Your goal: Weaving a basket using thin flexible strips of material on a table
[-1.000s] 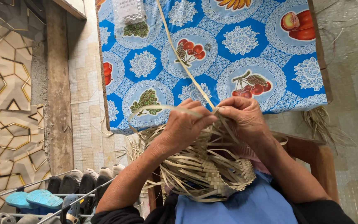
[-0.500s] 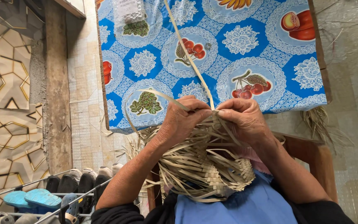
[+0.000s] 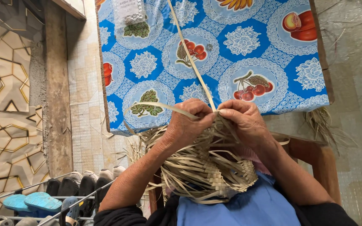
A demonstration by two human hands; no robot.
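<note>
A half-woven straw mat (image 3: 202, 167) lies at lower centre of the frame. The left hand (image 3: 187, 123) and right hand (image 3: 244, 121) pinch a long strip (image 3: 191, 58) at its top edge. Above spreads the blue fruit-patterned worktop (image 3: 273, 50); shoes (image 3: 80, 186) sit lower left.

Left hand (image 3: 188, 123) and right hand (image 3: 243, 121) are closed on pale flat straw strips at the top of a half-woven straw mat (image 3: 204, 167). One long strip (image 3: 188, 50) is stretched over the blue fruit-patterned tablecloth (image 3: 252, 46). Shoe rack (image 3: 59, 194) seen lower left.
</note>
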